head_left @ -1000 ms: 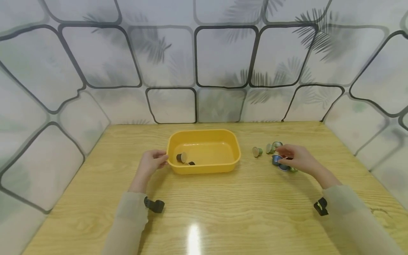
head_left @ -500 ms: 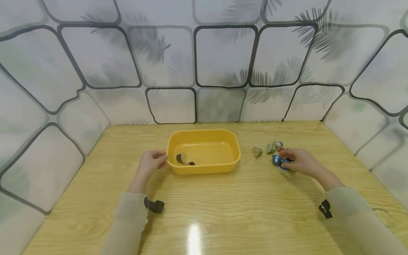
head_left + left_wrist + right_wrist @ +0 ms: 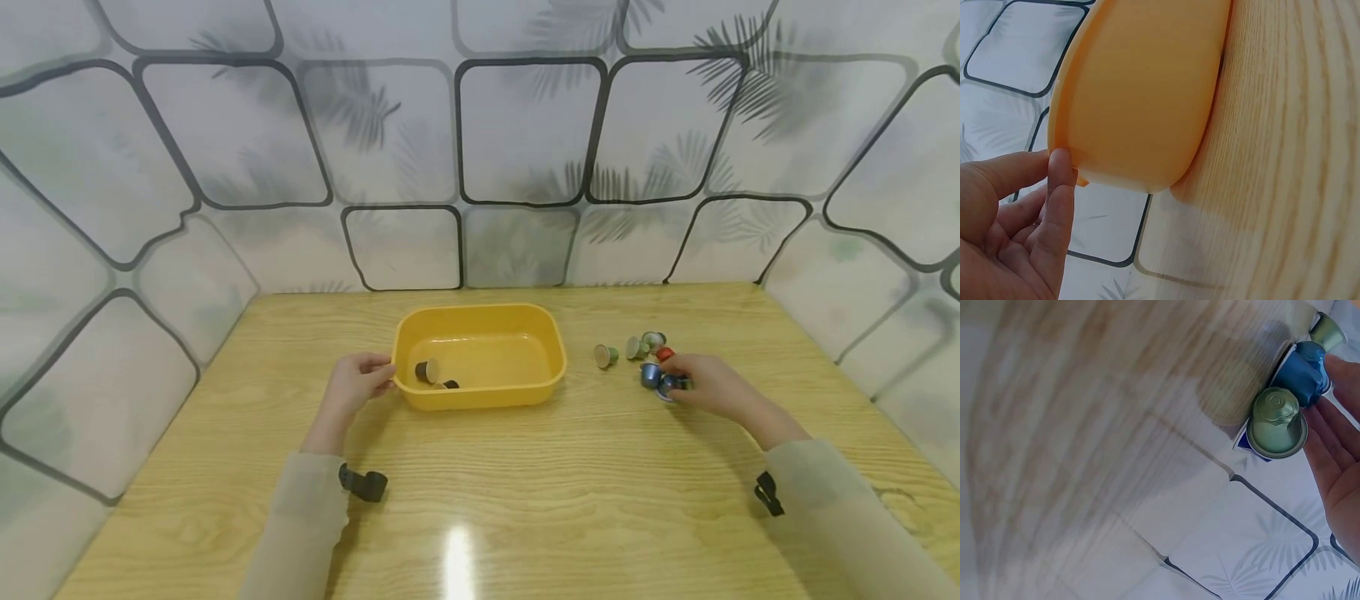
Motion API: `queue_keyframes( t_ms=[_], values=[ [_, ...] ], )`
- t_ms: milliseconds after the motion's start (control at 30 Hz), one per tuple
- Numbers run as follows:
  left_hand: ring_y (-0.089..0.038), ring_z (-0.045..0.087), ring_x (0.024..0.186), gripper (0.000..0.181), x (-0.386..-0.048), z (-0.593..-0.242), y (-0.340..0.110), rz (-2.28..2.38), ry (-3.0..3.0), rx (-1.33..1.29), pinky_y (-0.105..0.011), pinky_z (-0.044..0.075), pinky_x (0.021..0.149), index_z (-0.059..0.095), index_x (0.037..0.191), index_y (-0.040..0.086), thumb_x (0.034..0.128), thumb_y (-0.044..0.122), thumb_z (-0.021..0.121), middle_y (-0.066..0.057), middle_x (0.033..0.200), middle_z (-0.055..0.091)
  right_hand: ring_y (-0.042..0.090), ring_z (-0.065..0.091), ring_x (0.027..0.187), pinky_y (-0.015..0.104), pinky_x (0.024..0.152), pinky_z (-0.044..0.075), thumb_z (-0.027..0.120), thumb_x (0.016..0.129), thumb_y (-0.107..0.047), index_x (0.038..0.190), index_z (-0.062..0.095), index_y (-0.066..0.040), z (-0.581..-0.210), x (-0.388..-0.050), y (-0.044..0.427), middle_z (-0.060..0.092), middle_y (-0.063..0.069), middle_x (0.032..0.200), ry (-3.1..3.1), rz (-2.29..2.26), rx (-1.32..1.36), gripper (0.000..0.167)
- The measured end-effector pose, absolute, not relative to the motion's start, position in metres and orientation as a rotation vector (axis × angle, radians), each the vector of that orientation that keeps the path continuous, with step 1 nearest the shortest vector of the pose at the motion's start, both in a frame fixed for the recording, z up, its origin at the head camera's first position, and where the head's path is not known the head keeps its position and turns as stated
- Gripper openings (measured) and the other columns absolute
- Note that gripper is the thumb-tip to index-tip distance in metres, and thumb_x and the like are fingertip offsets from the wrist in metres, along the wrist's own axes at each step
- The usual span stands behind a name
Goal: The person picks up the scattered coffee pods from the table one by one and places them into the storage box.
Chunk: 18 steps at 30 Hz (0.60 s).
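A yellow plastic tub (image 3: 480,398) stands on the table, with two dark coffee capsules (image 3: 431,370) at its left end inside. My left hand (image 3: 352,383) pinches the tub's left rim between thumb and fingers; the left wrist view shows this grip on the tub's wall (image 3: 1141,94). To the right, my right hand (image 3: 708,383) has thumb and fingers about a blue coffee capsule (image 3: 667,385) in a small pile. In the right wrist view, a green capsule (image 3: 1275,422) sits beside the blue capsule (image 3: 1300,378), close to the fingers. The fingers partly hide the pile.
Another blue capsule (image 3: 650,375), a red capsule (image 3: 664,354) and several green capsules (image 3: 606,357) lie between the tub and my right hand. A patterned backdrop (image 3: 517,133) rises behind the wooden table (image 3: 525,492) and at its sides.
My right hand has shifted slightly right and towards me over the pile, uncovering the red capsule. The left hand and the tub have stayed in place.
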<state>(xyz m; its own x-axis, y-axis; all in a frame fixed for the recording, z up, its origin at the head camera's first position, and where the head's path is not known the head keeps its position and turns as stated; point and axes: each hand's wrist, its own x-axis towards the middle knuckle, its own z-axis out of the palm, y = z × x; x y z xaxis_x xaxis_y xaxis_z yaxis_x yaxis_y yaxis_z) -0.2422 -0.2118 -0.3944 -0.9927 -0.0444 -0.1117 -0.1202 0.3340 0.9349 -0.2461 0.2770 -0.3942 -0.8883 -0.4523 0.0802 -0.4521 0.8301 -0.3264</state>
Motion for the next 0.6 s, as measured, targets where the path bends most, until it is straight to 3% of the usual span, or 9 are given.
queue_keyframes(
  t_ms=[333,600],
  values=[
    [-0.011,0.059,0.070,0.032,-0.2409,-0.3935,-0.2121,1.753,2.524,-0.140,-0.024,0.051,0.069,0.052,0.114,-0.010,0.0874,0.007,0.055,-0.022,0.102,0.057,0.031,0.057,0.083,0.045,0.071,0.047,0.071,0.072,-0.006,0.102,0.059,0.005,-0.3991,-0.2501,0.2779,0.061,0.018,0.094,2.962,-0.448,-0.740,0.033],
    [-0.016,0.060,0.074,0.032,-0.2412,-0.3950,-0.2129,1.760,2.526,-0.129,-0.023,0.051,0.068,0.052,0.114,-0.010,0.0876,0.008,0.055,-0.020,0.100,0.058,0.037,0.055,0.089,0.048,0.073,0.045,0.069,0.074,-0.007,0.104,0.059,0.003,-0.3998,-0.2487,0.2778,0.060,0.021,0.097,2.924,-0.442,-0.700,0.034]
  ],
)
